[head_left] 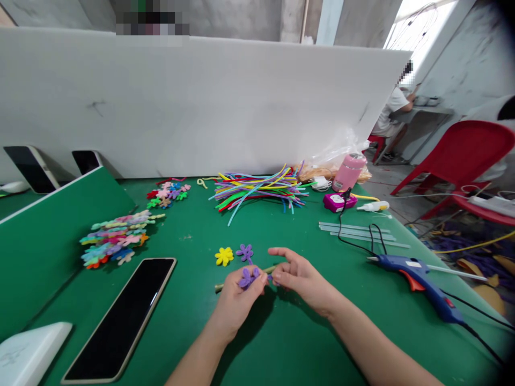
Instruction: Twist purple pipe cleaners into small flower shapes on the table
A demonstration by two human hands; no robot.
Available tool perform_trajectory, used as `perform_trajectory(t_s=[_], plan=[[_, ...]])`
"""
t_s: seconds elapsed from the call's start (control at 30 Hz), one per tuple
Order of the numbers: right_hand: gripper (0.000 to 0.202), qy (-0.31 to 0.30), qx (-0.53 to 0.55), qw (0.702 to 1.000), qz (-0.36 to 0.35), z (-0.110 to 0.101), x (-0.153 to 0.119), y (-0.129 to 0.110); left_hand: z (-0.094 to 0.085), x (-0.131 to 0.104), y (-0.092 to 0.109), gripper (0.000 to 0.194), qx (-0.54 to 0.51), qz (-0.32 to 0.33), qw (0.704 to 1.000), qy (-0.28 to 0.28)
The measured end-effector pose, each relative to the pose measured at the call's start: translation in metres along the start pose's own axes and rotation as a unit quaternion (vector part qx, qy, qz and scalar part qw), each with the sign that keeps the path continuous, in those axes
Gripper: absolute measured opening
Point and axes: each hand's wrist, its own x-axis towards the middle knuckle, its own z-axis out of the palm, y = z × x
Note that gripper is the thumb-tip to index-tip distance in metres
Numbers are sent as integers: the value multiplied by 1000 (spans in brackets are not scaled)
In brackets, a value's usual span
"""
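Note:
Between the thumb and fingers of my left hand (235, 300) is a purple pipe cleaner bent into petal loops (246, 280). My right hand (300, 279) pinches the purple strand's other side, its index finger stretched out above. Behind both hands passes a thin olive-green stick (219, 288), partly covered by them; I cannot tell whether either hand grips it. Just beyond my fingers lie a finished yellow pipe cleaner flower (224, 256) and a purple pipe cleaner flower (245, 252) with a short stem.
A bundle of colourful pipe cleaners (261, 190) lies at the back. Piled flowers (116, 238) and a phone (123, 321) are on the left. To the right are a blue glue gun (418, 268), glue sticks (358, 231), a magenta box (338, 202) and a pink bottle (349, 171).

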Motion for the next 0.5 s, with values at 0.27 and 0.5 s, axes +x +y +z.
perform_trajectory(t_s=[0.27,0.5], plan=[[43,12,-43,998,-52,-2,3,4,3,0,-3,22,-131,-70,988,27],[52,58,-263,938,-217,-3,0,12,3,2,-3,21,-271,-104,956,44]])
